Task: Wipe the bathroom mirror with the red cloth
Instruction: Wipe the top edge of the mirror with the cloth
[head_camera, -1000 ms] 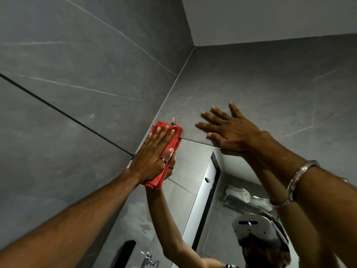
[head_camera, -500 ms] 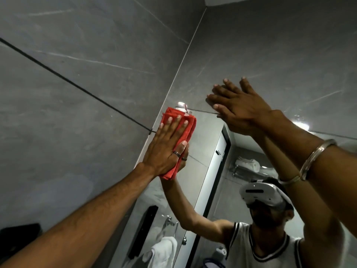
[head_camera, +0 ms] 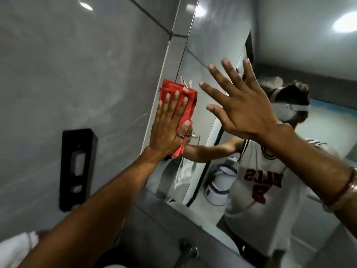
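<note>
The folded red cloth (head_camera: 178, 101) lies flat against the left edge of the bathroom mirror (head_camera: 218, 45). My left hand (head_camera: 170, 128) presses it to the glass with the palm, fingers stretched over it and thumb around its right side. To the right, my right hand (head_camera: 241, 107) is spread wide in front of the mirror, holding nothing; whether it touches the glass I cannot tell. The mirror reflects both arms and a person in a white jersey with a headset.
A grey tiled wall (head_camera: 77, 64) meets the mirror on the left, with a black wall-mounted box (head_camera: 77, 167) on it. Below the mirror runs a grey ledge (head_camera: 173, 219) with a tap (head_camera: 190, 250). A white towel (head_camera: 15, 250) shows at the bottom left.
My left hand has slid the red cloth down the mirror's left edge from the top corner. My right hand has come down with it and spread its fingers. The view has tilted down.
</note>
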`<action>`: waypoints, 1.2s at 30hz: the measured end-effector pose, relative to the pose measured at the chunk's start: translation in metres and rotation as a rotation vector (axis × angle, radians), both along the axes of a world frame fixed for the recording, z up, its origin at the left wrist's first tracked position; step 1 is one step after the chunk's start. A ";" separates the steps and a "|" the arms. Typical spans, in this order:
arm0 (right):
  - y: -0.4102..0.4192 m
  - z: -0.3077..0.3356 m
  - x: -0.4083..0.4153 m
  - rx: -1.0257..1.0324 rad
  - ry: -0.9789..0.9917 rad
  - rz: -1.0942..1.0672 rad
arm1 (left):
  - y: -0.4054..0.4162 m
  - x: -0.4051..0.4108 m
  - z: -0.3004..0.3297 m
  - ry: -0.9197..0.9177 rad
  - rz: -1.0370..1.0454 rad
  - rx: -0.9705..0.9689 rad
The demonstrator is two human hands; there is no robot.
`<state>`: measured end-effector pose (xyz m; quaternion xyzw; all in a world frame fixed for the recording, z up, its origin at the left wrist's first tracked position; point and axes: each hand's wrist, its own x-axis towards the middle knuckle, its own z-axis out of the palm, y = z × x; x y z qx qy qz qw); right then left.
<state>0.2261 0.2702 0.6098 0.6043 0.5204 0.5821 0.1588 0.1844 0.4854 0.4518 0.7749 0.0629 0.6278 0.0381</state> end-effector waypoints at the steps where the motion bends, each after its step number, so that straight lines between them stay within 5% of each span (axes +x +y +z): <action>1: 0.000 -0.018 0.004 0.010 0.016 0.002 | 0.000 0.000 -0.021 0.015 0.003 -0.013; 13: -0.029 -0.164 0.015 -0.033 0.166 0.038 | -0.014 -0.004 -0.186 -0.011 0.052 -0.081; 20: -0.087 -0.181 0.020 0.037 0.147 0.085 | -0.039 0.000 -0.192 -0.060 0.016 -0.220; 36: -0.224 -0.185 0.039 0.170 0.177 -0.154 | -0.232 0.036 -0.194 -0.020 -0.034 -0.142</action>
